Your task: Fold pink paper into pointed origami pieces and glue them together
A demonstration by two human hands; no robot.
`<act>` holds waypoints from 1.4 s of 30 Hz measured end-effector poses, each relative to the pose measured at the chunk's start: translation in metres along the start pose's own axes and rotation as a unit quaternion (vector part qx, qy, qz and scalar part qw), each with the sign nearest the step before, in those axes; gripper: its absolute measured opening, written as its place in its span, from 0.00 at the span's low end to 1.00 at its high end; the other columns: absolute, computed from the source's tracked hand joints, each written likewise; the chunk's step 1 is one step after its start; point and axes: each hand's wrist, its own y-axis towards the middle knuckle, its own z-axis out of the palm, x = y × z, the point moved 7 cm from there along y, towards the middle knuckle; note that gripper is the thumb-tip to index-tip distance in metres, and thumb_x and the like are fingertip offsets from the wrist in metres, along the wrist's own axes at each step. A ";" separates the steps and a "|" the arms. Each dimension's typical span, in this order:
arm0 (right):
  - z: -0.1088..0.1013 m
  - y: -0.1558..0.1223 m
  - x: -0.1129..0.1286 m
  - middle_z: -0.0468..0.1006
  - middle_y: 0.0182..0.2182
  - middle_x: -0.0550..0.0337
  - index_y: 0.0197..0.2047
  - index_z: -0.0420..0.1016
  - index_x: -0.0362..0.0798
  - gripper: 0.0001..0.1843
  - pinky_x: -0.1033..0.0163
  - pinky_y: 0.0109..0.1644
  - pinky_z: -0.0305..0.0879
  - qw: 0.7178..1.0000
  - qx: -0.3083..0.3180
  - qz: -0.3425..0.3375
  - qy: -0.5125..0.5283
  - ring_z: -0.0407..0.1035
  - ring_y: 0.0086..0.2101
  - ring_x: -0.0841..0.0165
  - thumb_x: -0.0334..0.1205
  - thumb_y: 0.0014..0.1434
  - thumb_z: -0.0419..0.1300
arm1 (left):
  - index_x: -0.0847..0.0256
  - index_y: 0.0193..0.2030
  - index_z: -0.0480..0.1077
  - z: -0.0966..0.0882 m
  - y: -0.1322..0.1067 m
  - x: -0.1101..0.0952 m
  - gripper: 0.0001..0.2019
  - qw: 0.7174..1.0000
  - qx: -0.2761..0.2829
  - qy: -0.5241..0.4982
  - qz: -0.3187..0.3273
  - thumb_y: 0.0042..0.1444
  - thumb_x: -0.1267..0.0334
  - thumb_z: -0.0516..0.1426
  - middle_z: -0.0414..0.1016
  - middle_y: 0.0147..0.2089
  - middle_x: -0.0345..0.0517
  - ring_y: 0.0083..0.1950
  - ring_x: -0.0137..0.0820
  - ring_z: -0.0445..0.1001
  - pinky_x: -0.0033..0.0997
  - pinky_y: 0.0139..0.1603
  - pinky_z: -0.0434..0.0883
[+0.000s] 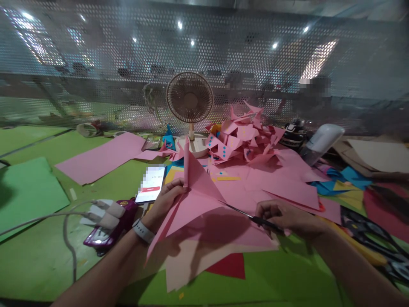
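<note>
Pink paper at the centre of the bench; clock read from it, twelve straight ahead of the person at work. The pink sheet [195,209] is held up off the green table [284,277], creased, one folded edge rising to a point towards twelve, the near part spread flatter, its shadow beneath.

Left arm: enters from seven, forearm slanting inward, pale band [143,231] at the wrist. Left hand [169,196] sits at about ten on the sheet, knuckles up. Fingers drawn in narrow, pinching the folded edge; the thumb's placing partly hidden.

Right arm: enters from four, forearm low, wrist fairly level. Right hand [277,215] at three, palm turned down. Fingers curled around the dark handle of a pair of scissors [266,222]; blade points towards nine, its tip end meeting the sheet. How far the blades stand apart, cannot tell.

Around: lit phone [148,192] at ten, just beyond the left hand. Purple power strip [110,238] with white plugs between eight and nine. Fan [189,97] at twelve. Heap of cut pink pieces [238,138] at one. Second, larger black-handled scissors [373,232] past the right forearm, near three. Red paper [230,265] at five.
</note>
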 end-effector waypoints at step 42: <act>0.000 0.000 0.000 0.73 0.20 0.63 0.31 0.71 0.43 0.07 0.75 0.17 0.48 1.000 -0.009 -0.010 0.015 0.59 0.17 0.79 0.37 0.48 0.61 | 0.63 0.26 0.67 0.006 -0.003 -0.002 0.08 1.000 0.020 -0.015 -0.013 0.38 0.64 0.61 0.70 0.22 0.35 0.23 0.23 0.66 0.19 0.22 0.62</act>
